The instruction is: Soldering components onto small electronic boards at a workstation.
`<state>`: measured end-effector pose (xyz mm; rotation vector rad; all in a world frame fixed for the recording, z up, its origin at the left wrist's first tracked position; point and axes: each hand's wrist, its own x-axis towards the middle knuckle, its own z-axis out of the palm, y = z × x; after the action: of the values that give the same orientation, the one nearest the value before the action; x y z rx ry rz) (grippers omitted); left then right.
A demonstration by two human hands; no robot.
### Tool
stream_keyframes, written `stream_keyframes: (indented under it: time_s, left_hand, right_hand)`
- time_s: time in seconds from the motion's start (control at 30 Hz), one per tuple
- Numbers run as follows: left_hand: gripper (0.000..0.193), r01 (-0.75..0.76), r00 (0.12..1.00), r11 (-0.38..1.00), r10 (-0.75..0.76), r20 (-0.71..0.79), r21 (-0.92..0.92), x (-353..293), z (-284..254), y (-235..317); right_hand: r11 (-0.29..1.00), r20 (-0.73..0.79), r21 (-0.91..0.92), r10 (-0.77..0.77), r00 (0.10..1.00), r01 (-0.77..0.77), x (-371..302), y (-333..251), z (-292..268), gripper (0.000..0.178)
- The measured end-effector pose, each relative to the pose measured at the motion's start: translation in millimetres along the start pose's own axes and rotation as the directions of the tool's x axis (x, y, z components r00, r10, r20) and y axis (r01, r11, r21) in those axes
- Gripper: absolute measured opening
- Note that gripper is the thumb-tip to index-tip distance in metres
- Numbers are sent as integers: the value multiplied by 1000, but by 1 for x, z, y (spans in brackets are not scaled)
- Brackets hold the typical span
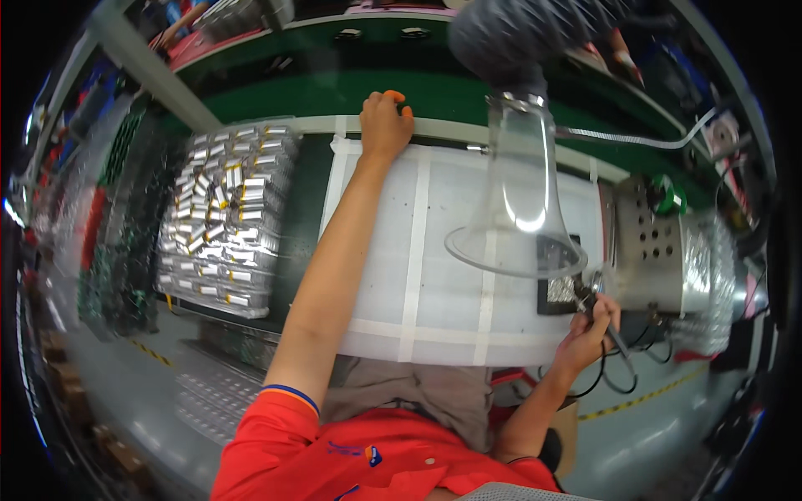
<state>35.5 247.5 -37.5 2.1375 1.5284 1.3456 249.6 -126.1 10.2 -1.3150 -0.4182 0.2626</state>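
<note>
My left hand point(386, 127) reaches to the far edge of the work mat, at the green conveyor belt. Orange covers sit on some of its fingertips. Its fingers are curled, and whatever is in them is hidden. On the right, my right hand point(591, 327) grips a soldering iron point(587, 298), with a cable trailing below. The iron's front end is beside a black tray point(547, 306) holding a silvery, rough pad. Just above this tray hangs the flared rim of a clear fume hood point(525, 184).
Left of the white mat point(384, 250) stands a stack of clear trays point(221, 217) filled with small silver cells. A perforated metal box point(647, 250) with a green spool point(668, 196) stands at right. A grey hose point(501, 42) leads to the hood. Small boards point(413, 33) lie across the green belt point(326, 79).
</note>
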Motion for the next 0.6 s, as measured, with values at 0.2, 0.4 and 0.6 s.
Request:
stream_keyframes:
  time_s: [0.2,0.4,0.6]
  left_hand:
    - [38,31,999,954,-39,20,299,64,37,-26]
    - [63,12,960,903,-131,247,430,181,120,-82]
    - [58,-410,911,784,328,250,465,257,190,-163]
  right_hand:
    - [997,9,65,-34,999,33,-6,9,0,16]
    - [999,-131,33,-14,991,19,-6,11,3,17]
    - [999,-119,23,-22,993,25,-5,8,7,16]
